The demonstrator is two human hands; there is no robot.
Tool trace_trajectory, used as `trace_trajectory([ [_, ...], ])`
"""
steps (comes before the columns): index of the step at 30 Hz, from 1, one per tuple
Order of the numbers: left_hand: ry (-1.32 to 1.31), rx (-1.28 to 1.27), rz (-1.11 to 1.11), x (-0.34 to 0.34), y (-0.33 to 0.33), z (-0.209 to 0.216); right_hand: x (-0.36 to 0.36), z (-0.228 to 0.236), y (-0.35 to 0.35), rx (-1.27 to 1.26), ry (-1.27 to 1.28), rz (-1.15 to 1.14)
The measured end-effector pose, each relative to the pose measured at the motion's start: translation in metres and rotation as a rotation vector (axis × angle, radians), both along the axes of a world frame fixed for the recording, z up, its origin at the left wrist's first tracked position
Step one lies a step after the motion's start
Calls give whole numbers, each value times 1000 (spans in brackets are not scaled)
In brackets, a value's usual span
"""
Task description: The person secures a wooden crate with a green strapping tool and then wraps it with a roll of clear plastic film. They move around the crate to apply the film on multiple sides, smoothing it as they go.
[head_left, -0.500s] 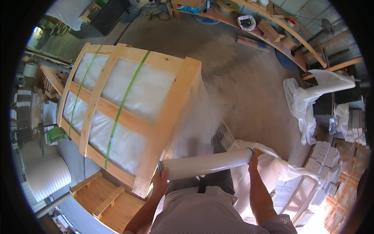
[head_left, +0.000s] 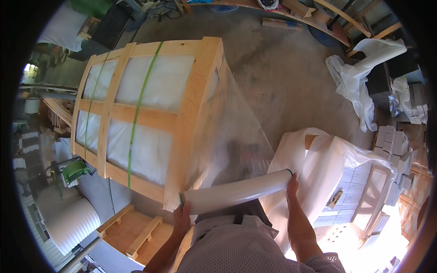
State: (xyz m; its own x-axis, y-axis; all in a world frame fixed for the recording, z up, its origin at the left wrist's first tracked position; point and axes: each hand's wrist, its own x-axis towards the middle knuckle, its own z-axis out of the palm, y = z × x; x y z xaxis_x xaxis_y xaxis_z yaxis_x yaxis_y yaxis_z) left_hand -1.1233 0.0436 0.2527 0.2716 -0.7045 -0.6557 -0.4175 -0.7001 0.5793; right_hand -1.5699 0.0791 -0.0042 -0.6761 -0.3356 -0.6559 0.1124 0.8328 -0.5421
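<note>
A wide roll of clear stretch film lies across the front of my body, tilted with its right end higher. My left hand is closed on its left end, and my right hand grips the right end. From the roll a sheer sheet of film stretches up to the near right side of a wooden crate. Inside the crate's slats sit white plastic-wrapped contents. Two green straps run across the crate's top.
A low wooden pallet lies below the crate at left, near a white ribbed roll. White sheeting drapes over stacked boxes at my right. Crumpled plastic lies farther right, and a wooden shelf stands at the back.
The view has shifted, so the crate sits higher and a little more upright in it. The roll, with both hands on it, has moved slightly left. More of the draped boxes shows at right.
</note>
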Motion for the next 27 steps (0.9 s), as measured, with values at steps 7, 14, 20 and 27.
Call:
trace_trajectory([
  [7,-57,29,-25,25,98,-9,36,-41,124,60,-63,22],
  [14,-83,49,-132,51,138,-3,82,-85,198,58,-276,-66],
  [20,-78,307,-201,105,134,-12,146,-101,229,175,-217,-5],
  [27,-155,455,-799,203,107,-36,254,-122,259,232,-311,-270],
])
